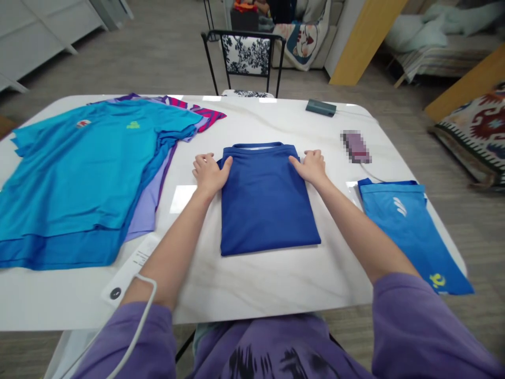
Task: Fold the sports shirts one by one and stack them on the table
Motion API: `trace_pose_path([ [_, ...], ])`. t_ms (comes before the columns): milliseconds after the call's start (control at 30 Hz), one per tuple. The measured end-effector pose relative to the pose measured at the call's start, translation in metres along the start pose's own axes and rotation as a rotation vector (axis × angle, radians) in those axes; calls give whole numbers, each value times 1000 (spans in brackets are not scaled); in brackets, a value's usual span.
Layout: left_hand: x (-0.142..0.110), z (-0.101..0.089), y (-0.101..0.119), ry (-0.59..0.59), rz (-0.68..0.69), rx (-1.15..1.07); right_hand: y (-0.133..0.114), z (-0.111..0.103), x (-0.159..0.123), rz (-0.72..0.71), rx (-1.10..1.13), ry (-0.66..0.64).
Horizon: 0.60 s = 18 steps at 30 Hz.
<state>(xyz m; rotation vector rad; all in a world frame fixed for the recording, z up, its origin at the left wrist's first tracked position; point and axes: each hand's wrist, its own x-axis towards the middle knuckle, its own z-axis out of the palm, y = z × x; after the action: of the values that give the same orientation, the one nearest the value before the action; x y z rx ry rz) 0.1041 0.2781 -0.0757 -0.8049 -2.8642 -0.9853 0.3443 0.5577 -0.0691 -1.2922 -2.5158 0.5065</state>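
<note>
A dark blue shirt [266, 202] lies folded into a rectangle in the middle of the white table [252, 287]. My left hand [208, 172] rests flat at its far left corner, thumb on the cloth. My right hand [311, 166] rests flat at its far right corner, fingers on the table beside it. Neither hand grips anything.
A pile of spread shirts lies at the left, a turquoise shirt [79, 173] on top. A folded light blue shirt [410, 229] lies at the right edge. A dark power bank [321, 108], a blurred phone [355, 147] and a paper tag [132, 268] also lie here. A chair [244, 58] stands beyond.
</note>
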Motion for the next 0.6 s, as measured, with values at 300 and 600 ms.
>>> trace_pose_path([
  [300, 28, 2, 11, -233, -54, -235, -26, -5, 12, -69, 284, -249],
  [600, -19, -54, 53, -18, 41, -714, -41, -78, -55, -283, 646, -2],
])
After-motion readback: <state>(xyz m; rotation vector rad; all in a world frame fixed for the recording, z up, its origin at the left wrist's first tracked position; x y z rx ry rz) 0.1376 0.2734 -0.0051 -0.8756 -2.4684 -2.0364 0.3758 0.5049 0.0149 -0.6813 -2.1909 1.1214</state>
